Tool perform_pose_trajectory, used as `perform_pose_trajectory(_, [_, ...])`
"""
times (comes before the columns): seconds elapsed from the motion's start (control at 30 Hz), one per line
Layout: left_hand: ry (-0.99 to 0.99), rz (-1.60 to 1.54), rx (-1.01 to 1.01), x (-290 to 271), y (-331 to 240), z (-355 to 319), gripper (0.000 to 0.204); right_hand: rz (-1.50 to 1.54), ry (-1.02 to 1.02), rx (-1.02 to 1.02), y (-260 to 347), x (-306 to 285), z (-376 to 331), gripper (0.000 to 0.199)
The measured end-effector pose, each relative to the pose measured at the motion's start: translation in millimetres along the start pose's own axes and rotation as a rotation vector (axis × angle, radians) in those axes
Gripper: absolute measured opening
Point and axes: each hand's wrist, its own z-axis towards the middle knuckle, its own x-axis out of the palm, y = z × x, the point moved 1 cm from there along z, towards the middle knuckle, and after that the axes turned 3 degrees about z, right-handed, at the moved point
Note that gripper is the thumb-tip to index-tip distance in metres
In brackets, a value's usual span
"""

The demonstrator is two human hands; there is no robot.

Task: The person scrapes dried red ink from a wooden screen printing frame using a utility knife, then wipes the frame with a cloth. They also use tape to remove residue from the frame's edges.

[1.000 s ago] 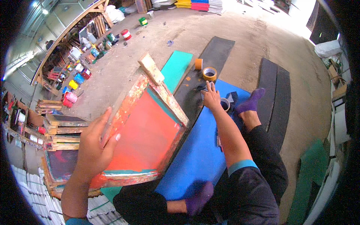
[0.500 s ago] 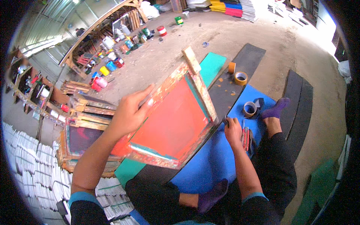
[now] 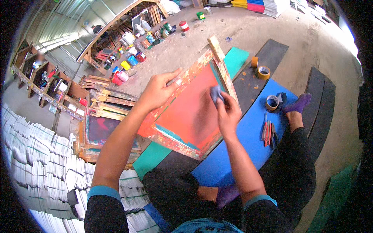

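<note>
A paint-stained wooden screen-printing frame (image 3: 182, 112) with red-orange mesh and teal edging is tilted up in front of me. My left hand (image 3: 159, 91) grips its left rail, thumb on the near face and fingers behind. My right hand (image 3: 228, 116) pinches a crumpled blue-grey cloth (image 3: 216, 94) over the upper right of the mesh, casting a shadow there. Whether the cloth touches the mesh, I cannot tell. A bare wooden stick (image 3: 216, 48) juts from the frame's top corner.
Red pens and dark-handled tools (image 3: 268, 133) lie on the blue mat (image 3: 248, 128). A roll of dark tape (image 3: 272, 102) and tan tape rolls (image 3: 263, 72) sit farther off. More frames (image 3: 103, 130) and white paper stacks (image 3: 50, 167) are at left; paint cans (image 3: 133, 60) stand beyond.
My right hand has moved from the blue mat up and left to the mesh, with the cloth now showing in its fingers. My left hand still grips the frame; the view has shifted.
</note>
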Motion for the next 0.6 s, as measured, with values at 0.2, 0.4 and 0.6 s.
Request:
perform_pose_trajectory(0.2, [0.001, -0.053, 0.005, -0.4, -2.8, 3.6, 0.045, 0.071, 0.171, -0.053, 55.8, 96.5, -53.2, 0.025])
perform_pose_trajectory(0.4, [-0.019, -0.019, -0.008, 4.6, 9.3, 2.6, 0.045, 0.062, 0.761, -0.302, 36.0, 67.9, -76.3, 0.028])
perform_pose_trajectory(0.6, [-0.022, -0.062, 0.012, 7.8, 10.3, 7.0, 0.045, 0.228, 0.752, -0.201, 45.1, 76.9, -78.9, 0.04])
